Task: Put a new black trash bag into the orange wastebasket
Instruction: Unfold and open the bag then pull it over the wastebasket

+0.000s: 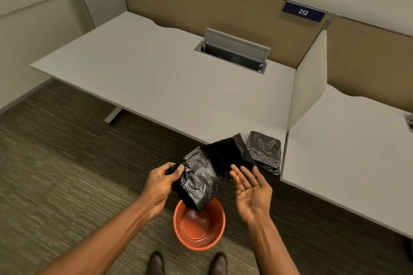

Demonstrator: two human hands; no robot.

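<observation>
Left hand (159,182), grip closed on one end of a partly unfolded black trash bag (199,182), above the orange wastebasket (199,224) on the floor. Right hand (251,187), open, palm up, beside the bag. Folded spare bags (264,152) lie at the counter's (156,78) front right corner.

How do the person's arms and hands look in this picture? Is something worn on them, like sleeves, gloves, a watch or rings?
Both forearms are bare as far as the frame shows: no sleeves reach into view. The left hand and the right hand wear no gloves. No watch, bracelet or ring is visible on either wrist or on the fingers that show.
</observation>
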